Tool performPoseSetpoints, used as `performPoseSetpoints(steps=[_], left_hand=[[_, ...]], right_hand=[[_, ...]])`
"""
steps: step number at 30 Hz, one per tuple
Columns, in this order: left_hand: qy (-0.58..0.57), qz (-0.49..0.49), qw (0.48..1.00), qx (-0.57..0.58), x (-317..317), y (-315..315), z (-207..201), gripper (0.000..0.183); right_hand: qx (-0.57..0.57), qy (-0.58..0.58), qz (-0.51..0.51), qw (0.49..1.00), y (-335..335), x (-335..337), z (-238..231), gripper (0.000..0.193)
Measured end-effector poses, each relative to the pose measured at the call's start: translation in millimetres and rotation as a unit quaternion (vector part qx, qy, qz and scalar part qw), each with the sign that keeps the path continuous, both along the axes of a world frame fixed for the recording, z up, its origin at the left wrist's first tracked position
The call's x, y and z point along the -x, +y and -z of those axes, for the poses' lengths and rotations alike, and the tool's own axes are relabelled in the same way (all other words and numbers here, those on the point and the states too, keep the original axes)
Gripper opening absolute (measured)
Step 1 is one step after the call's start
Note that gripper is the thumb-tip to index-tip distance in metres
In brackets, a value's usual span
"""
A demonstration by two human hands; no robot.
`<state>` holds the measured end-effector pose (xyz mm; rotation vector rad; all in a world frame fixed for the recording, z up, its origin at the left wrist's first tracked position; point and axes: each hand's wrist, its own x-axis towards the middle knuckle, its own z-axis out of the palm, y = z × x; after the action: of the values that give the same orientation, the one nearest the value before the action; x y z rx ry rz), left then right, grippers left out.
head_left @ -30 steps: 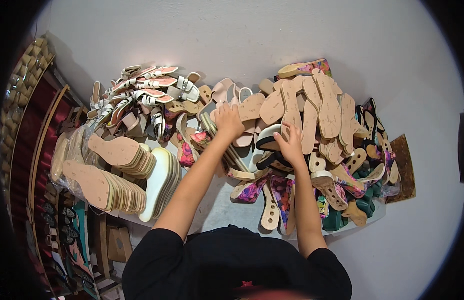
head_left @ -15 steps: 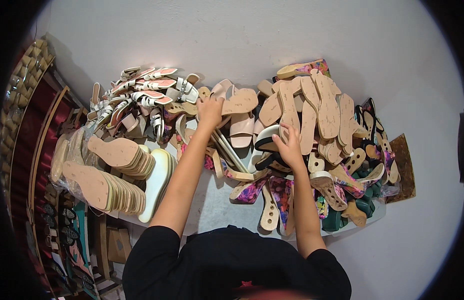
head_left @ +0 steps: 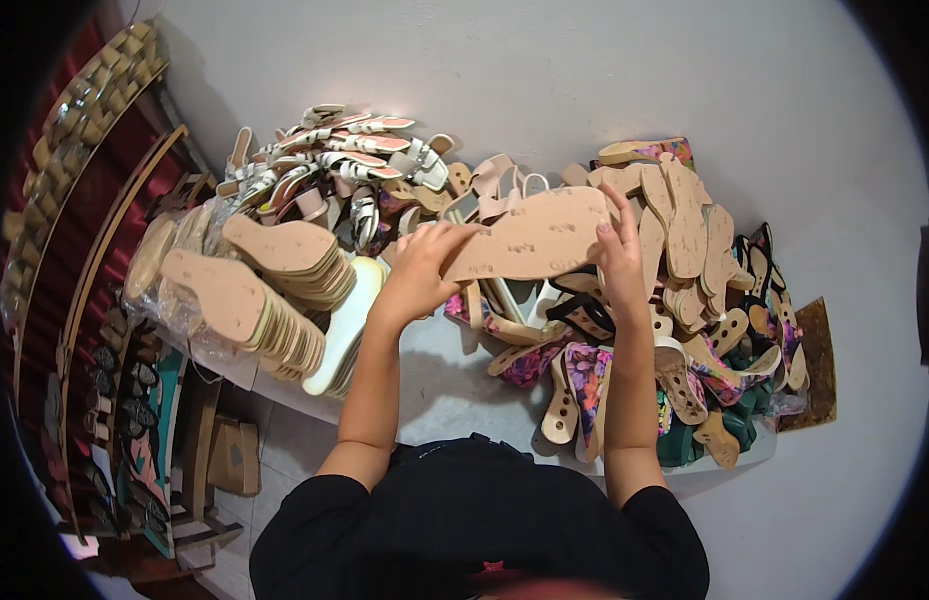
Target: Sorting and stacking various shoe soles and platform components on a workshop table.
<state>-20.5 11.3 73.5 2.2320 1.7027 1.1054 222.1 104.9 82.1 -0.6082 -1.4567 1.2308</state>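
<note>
Head view here, and the nearest thing we get is the wearer's black shirt, with two bare forearms stretching out from it over a pale table. Just past that, we've got a tan shoe sole held up crosswise above the heap, one hand at each end, with small dark marks all over its face. The left hand is pinching its end, fingers over the upper edge and thumb down by the lower one. The right hand is nipping the other end, thumb on the side facing us and fingers around the tip; we can't tell how closely those fingers sit together. Near the table's front edge, left of the right forearm, we see a wooden wedge with holes beside a floral wedge, and some green heels over to the right. Beside the left forearm there's a stack of white soles, then a fat stack of tan soles lying tipped over. Further back, we spot a loose pile of tan soles behind the right hand, white strappy sandals bunched at the back left, and finally the plain grey wall.
</note>
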Motion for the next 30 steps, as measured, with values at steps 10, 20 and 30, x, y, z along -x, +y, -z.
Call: performPoseSetpoints(steps=[10,20,30], left_hand=[[0.099,-0.101,0.985,-0.095,17.8,-125.8,-84.6,0.058],[0.228,-0.145,0.959,-0.081,114.3,-175.3,-135.9,0.061],[0.211,-0.052,0.976,-0.011,239.1,-136.1,-156.9,0.063]], right_hand=[[-0.102,0.058,-0.146,0.982,-59.9,48.5,-50.6,0.047],[-0.490,-0.317,-0.040,0.811,-105.1,129.3,-107.8,0.075],[-0.481,-0.396,-0.041,0.781,-93.1,246.4,-112.7,0.093]])
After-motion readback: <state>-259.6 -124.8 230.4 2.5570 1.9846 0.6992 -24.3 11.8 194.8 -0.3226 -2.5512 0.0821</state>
